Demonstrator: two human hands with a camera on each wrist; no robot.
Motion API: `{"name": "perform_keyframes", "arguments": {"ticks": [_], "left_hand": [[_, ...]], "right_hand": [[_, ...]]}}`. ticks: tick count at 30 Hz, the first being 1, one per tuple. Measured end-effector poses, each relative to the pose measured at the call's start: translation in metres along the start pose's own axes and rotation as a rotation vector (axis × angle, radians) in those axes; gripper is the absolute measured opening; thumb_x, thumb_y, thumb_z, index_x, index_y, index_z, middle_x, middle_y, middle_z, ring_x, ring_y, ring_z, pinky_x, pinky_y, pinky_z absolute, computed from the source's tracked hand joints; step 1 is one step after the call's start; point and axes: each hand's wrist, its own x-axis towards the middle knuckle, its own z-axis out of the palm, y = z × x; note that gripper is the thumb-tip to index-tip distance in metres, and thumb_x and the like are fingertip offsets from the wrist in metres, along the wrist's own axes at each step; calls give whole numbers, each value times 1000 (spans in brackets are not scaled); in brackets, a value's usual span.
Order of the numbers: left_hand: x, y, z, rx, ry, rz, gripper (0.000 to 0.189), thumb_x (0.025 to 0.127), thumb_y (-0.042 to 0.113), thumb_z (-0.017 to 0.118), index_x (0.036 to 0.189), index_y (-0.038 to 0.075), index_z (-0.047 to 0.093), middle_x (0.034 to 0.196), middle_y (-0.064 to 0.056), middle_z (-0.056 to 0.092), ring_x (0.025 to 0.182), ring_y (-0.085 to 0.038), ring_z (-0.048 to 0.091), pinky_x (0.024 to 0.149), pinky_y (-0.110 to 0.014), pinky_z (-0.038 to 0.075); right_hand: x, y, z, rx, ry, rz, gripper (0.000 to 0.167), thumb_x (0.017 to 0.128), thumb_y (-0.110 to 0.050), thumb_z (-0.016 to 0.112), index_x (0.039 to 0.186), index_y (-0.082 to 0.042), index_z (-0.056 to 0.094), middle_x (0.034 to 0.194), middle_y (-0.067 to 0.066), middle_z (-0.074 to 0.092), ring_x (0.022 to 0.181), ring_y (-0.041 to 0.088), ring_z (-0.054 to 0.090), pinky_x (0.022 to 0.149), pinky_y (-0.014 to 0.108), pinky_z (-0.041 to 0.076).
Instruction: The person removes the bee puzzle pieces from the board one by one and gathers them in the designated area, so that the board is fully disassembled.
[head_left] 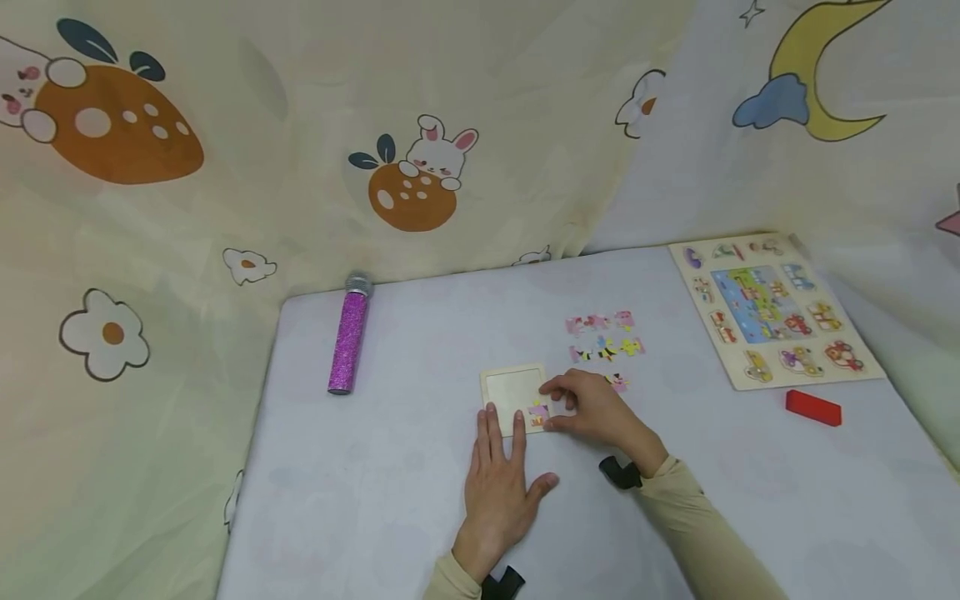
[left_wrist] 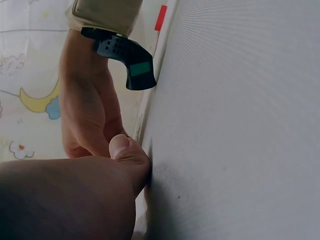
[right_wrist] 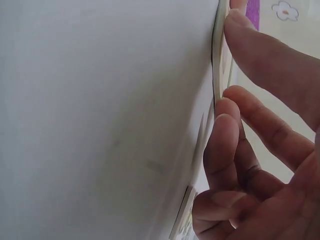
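A small square puzzle board (head_left: 512, 369) with a pale rim lies on the table. One pinkish puzzle piece (head_left: 537, 414) sits in its lower right corner. My left hand (head_left: 500, 492) lies flat with straight fingers, their tips resting on the board's near edge and its thumb spread aside. From the right, my right hand (head_left: 600, 408) holds the board's edge at that corner between thumb and index finger; the other fingers curl loosely. The right wrist view shows the thumb (right_wrist: 260, 47) and index finger against the board's side (right_wrist: 218, 60). Loose puzzle pieces (head_left: 606, 347) lie just beyond the right hand.
A purple glittery microphone (head_left: 348, 342) lies at the back left of the table (head_left: 360, 500). At the back right is a large picture puzzle board (head_left: 738, 367), with a red block (head_left: 813, 407) in front of it. A printed curtain (head_left: 300, 167) hangs behind.
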Motion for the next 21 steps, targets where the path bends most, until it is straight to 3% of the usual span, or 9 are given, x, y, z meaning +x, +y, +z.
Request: {"name": "perform_keyframes", "arguments": {"ticks": [10, 21], "left_hand": [[0, -2, 1, -3, 18, 4, 100, 97, 68, 58, 170, 9, 23, 175, -32, 0, 164, -46, 2, 129, -53, 28], [0, -2, 3, 4, 28, 9, 99, 97, 69, 57, 170, 10, 25, 175, -31, 2, 164, -46, 5, 128, -53, 30]], "right_hand": [[2, -5, 4, -11, -18, 8, 32, 79, -22, 95, 105, -14, 79, 88, -4, 65, 76, 10, 53, 71, 26, 43], [1, -12, 4, 26, -28, 31, 35, 80, -18, 94, 109, -10, 76, 99, 0, 69, 82, 12, 57, 75, 27, 46]]}}
